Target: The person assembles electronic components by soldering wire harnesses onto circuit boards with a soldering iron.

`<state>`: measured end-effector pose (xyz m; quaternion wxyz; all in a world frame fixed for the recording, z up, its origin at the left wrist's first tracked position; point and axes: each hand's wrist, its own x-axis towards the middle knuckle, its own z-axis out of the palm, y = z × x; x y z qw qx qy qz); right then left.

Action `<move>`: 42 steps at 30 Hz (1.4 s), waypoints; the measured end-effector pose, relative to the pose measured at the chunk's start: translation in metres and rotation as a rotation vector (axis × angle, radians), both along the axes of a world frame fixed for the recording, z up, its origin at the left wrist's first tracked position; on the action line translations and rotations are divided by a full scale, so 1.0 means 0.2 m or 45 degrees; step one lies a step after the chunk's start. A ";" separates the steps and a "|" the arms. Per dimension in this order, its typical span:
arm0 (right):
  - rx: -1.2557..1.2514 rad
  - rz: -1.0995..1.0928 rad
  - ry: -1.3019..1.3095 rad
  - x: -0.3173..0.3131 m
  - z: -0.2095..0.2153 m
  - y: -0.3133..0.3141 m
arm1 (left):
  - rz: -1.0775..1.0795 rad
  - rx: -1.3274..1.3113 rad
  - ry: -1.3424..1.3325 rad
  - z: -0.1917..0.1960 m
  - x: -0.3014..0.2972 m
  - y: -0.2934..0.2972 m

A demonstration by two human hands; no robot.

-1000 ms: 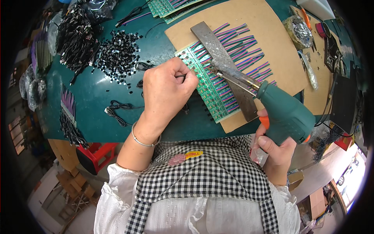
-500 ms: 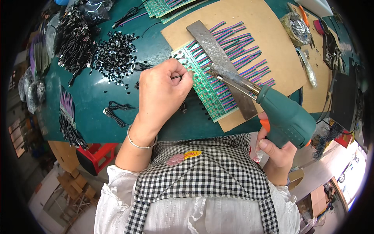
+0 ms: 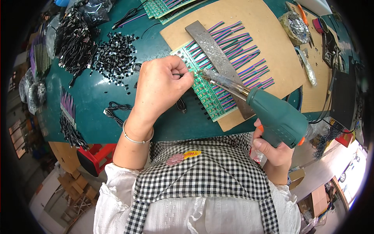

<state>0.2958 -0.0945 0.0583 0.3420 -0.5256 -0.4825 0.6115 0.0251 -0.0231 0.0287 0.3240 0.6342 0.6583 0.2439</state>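
Observation:
My left hand (image 3: 161, 85) is closed in a pinch on a thin black cable (image 3: 178, 74) at the left edge of a green circuit board panel (image 3: 209, 102). A green soldering gun (image 3: 274, 115) is gripped in my right hand (image 3: 274, 152), fingers near its orange trigger. Its tip is over the panel, just right of my left fingertips; whether it touches is too small to tell. Rows of coloured wires (image 3: 249, 58) stick out from the panel's right side. Across the wires and panel lies a flat metal bar (image 3: 214, 50). Cardboard (image 3: 278, 64) lies underneath.
On the left are a pile of small black connectors (image 3: 116, 56), a black cable bundle (image 3: 76, 48) and a coiled cable (image 3: 117, 111). More green panels (image 3: 161, 8) lie at the back. A foil-wrapped lump (image 3: 295, 28) and a black box (image 3: 343, 93) stand to the right.
The soldering gun and my right hand have shifted left, bringing the tip closer to my left fingertips. My left hand has moved only slightly, still pinching the cable.

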 end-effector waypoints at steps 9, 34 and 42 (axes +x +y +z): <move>0.025 0.031 -0.100 0.01 -0.03 0.01 | 0.064 -0.062 0.021 0.00 0.00 0.01; 0.069 -0.058 0.258 0.00 -0.03 0.00 | 0.078 -0.050 0.017 -0.01 0.00 0.00; 0.110 -0.255 0.302 -0.02 -0.05 -0.01 | 0.090 -0.090 0.042 0.00 0.01 -0.01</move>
